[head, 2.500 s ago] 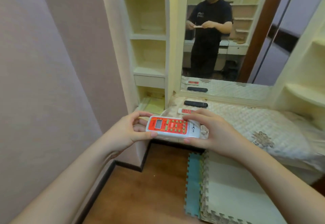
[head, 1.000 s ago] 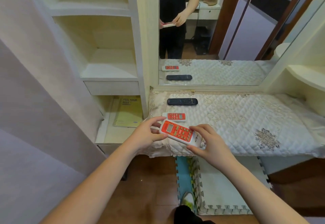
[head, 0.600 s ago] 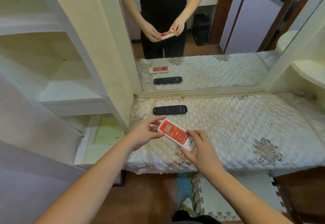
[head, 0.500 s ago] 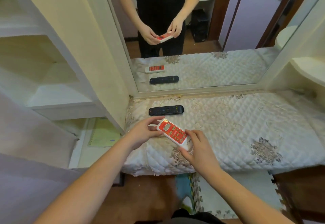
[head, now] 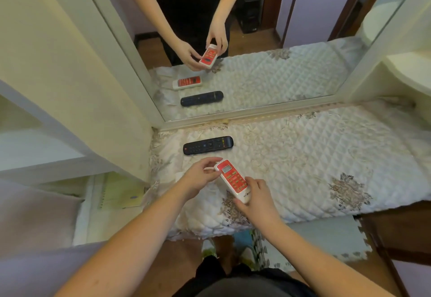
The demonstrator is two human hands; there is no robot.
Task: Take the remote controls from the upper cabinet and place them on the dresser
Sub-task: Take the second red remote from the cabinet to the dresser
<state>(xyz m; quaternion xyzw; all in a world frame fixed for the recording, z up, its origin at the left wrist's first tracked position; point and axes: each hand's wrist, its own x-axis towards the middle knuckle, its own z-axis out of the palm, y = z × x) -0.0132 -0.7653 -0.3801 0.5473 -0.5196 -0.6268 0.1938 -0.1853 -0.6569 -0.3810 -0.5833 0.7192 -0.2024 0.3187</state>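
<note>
Both hands (head: 203, 176) (head: 257, 195) pinching red remote (head: 232, 178) by its ends, long axis far-left to near-right, over dresser (head: 303, 156), near black remote (head: 208, 145).

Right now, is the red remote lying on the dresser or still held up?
Held up. Left hand and right hand pinch the red remote at its ends, tilted above the quilted cover.

home bedroom | mirror (head: 256, 40) over quilt-covered dresser (head: 314, 156) | cream shelves (head: 42, 166)

red remote (head: 233, 180): glossy plastic | black remote (head: 208, 145): matt plastic | dresser cover (head: 314, 156): quilted cloth
</note>
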